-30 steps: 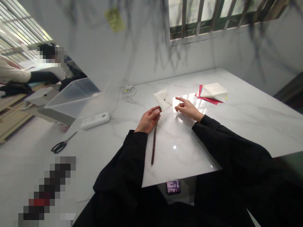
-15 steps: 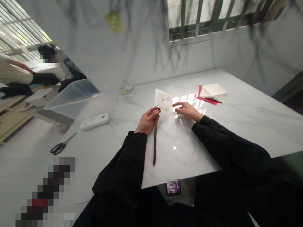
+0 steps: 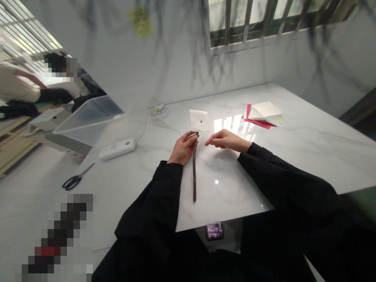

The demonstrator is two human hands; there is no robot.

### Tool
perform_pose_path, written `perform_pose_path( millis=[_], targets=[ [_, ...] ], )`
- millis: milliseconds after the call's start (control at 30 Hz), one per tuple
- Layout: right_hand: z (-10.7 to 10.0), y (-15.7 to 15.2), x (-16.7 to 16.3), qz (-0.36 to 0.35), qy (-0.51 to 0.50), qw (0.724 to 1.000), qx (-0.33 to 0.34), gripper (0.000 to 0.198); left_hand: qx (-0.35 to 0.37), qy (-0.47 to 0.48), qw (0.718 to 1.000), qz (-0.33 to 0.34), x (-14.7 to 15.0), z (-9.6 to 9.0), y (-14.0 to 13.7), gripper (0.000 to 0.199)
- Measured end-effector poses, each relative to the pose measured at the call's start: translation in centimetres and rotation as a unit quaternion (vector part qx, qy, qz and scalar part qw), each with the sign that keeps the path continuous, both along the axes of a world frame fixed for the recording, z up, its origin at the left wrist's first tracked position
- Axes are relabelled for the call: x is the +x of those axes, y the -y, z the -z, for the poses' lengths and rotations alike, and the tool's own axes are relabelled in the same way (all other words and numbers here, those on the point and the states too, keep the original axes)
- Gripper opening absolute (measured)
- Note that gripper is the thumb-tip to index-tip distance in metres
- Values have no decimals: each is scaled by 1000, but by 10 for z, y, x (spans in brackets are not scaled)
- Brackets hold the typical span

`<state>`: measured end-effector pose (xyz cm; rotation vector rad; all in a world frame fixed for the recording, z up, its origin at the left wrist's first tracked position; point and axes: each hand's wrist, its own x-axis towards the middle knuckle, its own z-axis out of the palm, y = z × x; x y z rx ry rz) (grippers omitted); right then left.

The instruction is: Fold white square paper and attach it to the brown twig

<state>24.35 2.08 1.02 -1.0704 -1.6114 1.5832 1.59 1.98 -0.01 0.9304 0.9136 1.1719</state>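
Observation:
My left hand point(image 3: 184, 149) is closed around the upper part of a thin brown stick point(image 3: 194, 176), whose lower end points toward me. At the stick's top sits a white paper pinwheel point(image 3: 196, 115) with a small dark pin head at its centre. Its right side looks blurred. Just right of the stick is my right hand point(image 3: 227, 140), holding nothing. Its index finger reaches left toward the pinwheel without touching it, and the other fingers are bent.
On the white marbled table point(image 3: 305, 156) lie stacked coloured paper sheets point(image 3: 266, 113), scissors point(image 3: 78, 178), a white power strip or similar device point(image 3: 117, 149) and a small corded item point(image 3: 158, 107). A clear plastic bin point(image 3: 85, 119) stands left. People sit beyond it.
The pinwheel has turned on its pin. My right hand has moved a little left and toward me, index finger now lower. The stick's lower end has swung slightly right.

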Motion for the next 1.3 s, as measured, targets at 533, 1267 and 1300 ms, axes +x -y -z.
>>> perform_pose_path(
  millis=[533,1267,1300],
  targets=[
    [15,-19,13,208,67,971,92,37,-17,2,1000,7,1,2,-1,43],
    [18,-23,26,239,230,922,201,40,-20,-19,998,51,0,3,1,48],
    [18,-22,26,243,228,920,207,44,-21,-18,998,51,0,4,1,49]
  ],
)
